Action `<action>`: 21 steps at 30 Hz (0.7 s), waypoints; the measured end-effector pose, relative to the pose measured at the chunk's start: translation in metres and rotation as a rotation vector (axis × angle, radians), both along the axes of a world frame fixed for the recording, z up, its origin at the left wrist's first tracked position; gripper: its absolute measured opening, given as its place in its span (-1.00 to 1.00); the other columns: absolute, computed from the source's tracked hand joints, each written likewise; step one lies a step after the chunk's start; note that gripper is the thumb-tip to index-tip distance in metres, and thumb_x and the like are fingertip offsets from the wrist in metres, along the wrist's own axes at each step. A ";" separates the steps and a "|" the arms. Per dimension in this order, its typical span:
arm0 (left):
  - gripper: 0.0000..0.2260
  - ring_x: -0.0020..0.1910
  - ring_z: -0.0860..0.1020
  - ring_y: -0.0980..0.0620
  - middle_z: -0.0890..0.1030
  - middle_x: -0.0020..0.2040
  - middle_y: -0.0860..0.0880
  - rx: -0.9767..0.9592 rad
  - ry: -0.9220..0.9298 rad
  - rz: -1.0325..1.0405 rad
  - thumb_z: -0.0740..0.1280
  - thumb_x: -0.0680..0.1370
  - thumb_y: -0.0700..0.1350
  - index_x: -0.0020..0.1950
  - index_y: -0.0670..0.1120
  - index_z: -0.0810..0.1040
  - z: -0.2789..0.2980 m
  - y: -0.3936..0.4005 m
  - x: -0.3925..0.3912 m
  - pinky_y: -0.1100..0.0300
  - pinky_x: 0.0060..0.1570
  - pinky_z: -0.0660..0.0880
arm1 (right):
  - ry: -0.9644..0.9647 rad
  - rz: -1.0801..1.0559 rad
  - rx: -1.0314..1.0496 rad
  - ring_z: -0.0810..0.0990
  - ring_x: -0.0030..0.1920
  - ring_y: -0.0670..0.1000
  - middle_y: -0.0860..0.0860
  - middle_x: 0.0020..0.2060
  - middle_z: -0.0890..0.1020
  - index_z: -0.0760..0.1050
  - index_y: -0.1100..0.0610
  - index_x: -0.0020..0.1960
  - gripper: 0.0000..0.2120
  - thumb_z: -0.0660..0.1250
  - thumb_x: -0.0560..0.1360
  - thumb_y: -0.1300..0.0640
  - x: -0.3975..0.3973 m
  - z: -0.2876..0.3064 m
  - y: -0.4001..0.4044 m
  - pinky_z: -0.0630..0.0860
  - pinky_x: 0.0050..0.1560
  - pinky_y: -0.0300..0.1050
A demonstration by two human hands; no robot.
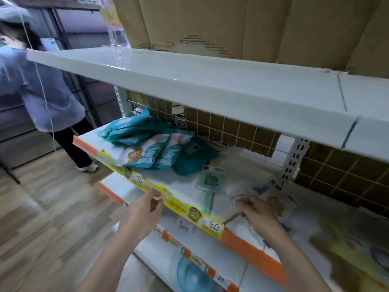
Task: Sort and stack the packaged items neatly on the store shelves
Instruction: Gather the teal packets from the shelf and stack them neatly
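Note:
On the middle shelf (185, 186) lie several teal pouches (147, 148), fanned out at the left, with a dark teal one (195, 157) beside them. A green-handled item in a clear packet (210, 182) lies right of them. My right hand (256, 211) rests over the shelf, its fingers closed on a small clear packet (242, 198) amid other blurred clear packets. My left hand (143, 211) hovers at the shelf's yellow price strip (179, 204), fingers loosely curled and holding nothing.
A white upper shelf (189, 81) overhangs, with cardboard boxes (231, 24) on it. A wire grid backs the middle shelf. A lower shelf (189, 245) holds packaged goods. A person in a blue top (42, 85) stands at the left on the wooden floor.

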State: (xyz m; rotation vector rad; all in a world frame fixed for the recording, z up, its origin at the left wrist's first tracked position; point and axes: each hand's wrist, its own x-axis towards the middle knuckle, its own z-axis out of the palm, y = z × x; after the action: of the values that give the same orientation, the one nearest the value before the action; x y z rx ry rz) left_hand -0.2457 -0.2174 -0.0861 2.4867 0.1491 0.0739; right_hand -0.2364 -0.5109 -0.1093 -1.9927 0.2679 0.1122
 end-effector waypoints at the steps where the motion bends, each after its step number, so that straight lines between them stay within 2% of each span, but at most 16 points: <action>1: -0.81 -0.16 0.59 0.00 0.61 -0.14 0.07 -0.020 0.003 0.012 0.23 0.59 -0.02 0.18 0.04 0.49 0.000 0.005 0.005 0.08 -0.08 0.53 | -0.004 0.013 -0.018 0.62 -0.20 -0.02 -0.06 -0.24 0.64 0.56 0.00 -0.16 -0.90 0.34 0.53 0.04 0.008 -0.002 0.006 0.49 -0.16 -0.09; 3: -0.82 -0.16 0.61 0.01 0.63 -0.14 0.05 -0.044 0.000 0.032 0.23 0.59 -0.03 0.18 0.04 0.49 0.000 0.019 0.017 0.07 -0.05 0.54 | -0.008 0.035 -0.022 0.64 -0.16 -0.04 -0.06 -0.16 0.64 0.56 0.00 -0.10 -0.92 0.31 0.54 0.08 0.022 -0.003 0.019 0.51 -0.12 -0.10; 6: -0.83 -0.16 0.60 0.02 0.63 -0.11 0.04 -0.052 -0.013 0.039 0.22 0.59 0.00 0.16 0.08 0.49 -0.002 0.045 0.041 0.10 -0.11 0.54 | 0.006 0.072 -0.072 0.63 -0.11 -0.06 -0.05 -0.10 0.62 0.54 0.07 -0.04 -0.90 0.26 0.57 0.09 0.041 0.001 0.043 0.45 -0.19 -0.21; 9: -0.84 -0.20 0.59 0.00 0.64 -0.06 0.00 -0.063 -0.021 0.019 0.23 0.58 0.03 0.13 0.09 0.49 -0.007 0.072 0.074 0.10 -0.17 0.54 | 0.008 0.039 -0.087 0.62 -0.05 -0.03 -0.05 -0.07 0.61 0.51 -0.03 -0.08 -0.92 0.27 0.56 0.04 0.062 -0.001 0.067 0.45 -0.17 -0.22; 11: -0.83 -0.25 0.57 0.03 0.62 -0.13 0.04 -0.057 -0.030 -0.033 0.23 0.58 0.01 0.14 0.07 0.51 -0.010 0.088 0.095 0.11 -0.21 0.51 | 0.016 0.008 -0.105 0.60 -0.07 -0.05 -0.07 -0.12 0.61 0.49 -0.08 -0.12 -0.91 0.26 0.56 0.02 0.074 -0.002 0.086 0.43 -0.19 -0.25; 13: -0.83 -0.33 0.49 0.03 0.54 -0.27 0.08 -0.039 -0.031 -0.087 0.23 0.58 -0.02 0.15 0.04 0.51 -0.010 0.105 0.116 0.14 -0.31 0.41 | 0.030 -0.015 -0.096 0.59 -0.12 -0.07 -0.08 -0.17 0.60 0.47 -0.05 -0.11 -0.90 0.26 0.57 0.04 0.085 0.001 0.109 0.40 -0.25 -0.30; 15: -0.83 -0.39 0.45 0.05 0.51 -0.34 0.10 -0.007 -0.022 -0.130 0.22 0.59 -0.03 0.16 0.04 0.49 -0.009 0.126 0.137 0.15 -0.38 0.38 | 0.053 -0.031 -0.079 0.61 -0.11 -0.01 -0.04 -0.19 0.60 0.47 -0.04 -0.12 -0.90 0.26 0.58 0.05 0.097 0.003 0.135 0.42 -0.21 -0.26; 16: -0.83 -0.38 0.48 0.06 0.55 -0.34 0.10 0.001 -0.020 -0.149 0.21 0.59 -0.03 0.17 0.05 0.48 -0.009 0.137 0.149 0.13 -0.37 0.42 | 0.063 -0.033 -0.084 0.62 -0.08 0.02 -0.02 -0.18 0.62 0.47 -0.05 -0.13 -0.90 0.26 0.57 0.04 0.104 0.001 0.147 0.45 -0.16 -0.20; 18: -0.81 -0.26 0.58 0.03 0.63 -0.24 0.08 0.013 0.009 -0.174 0.21 0.59 0.01 0.18 0.07 0.47 -0.010 0.157 0.171 0.07 -0.22 0.54 | 0.074 -0.049 -0.108 0.62 -0.07 0.01 -0.01 -0.15 0.63 0.48 -0.08 -0.12 -0.91 0.27 0.56 0.01 0.117 0.000 0.168 0.47 -0.09 -0.12; 21: -0.78 -0.06 0.58 -0.03 0.62 0.03 0.02 0.077 0.036 -0.199 0.20 0.58 0.05 0.19 0.05 0.49 -0.015 0.175 0.201 0.08 -0.10 0.53 | 0.085 -0.101 -0.132 0.59 -0.05 -0.01 -0.04 -0.10 0.62 0.49 -0.04 -0.08 -0.94 0.28 0.55 0.00 0.133 0.001 0.194 0.46 -0.06 -0.13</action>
State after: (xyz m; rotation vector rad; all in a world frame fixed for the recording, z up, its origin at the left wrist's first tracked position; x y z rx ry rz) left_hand -0.0451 -0.0419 -0.1013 2.5664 -0.0882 -0.0501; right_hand -0.1033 -0.3167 -0.1083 -2.1041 0.4398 0.1181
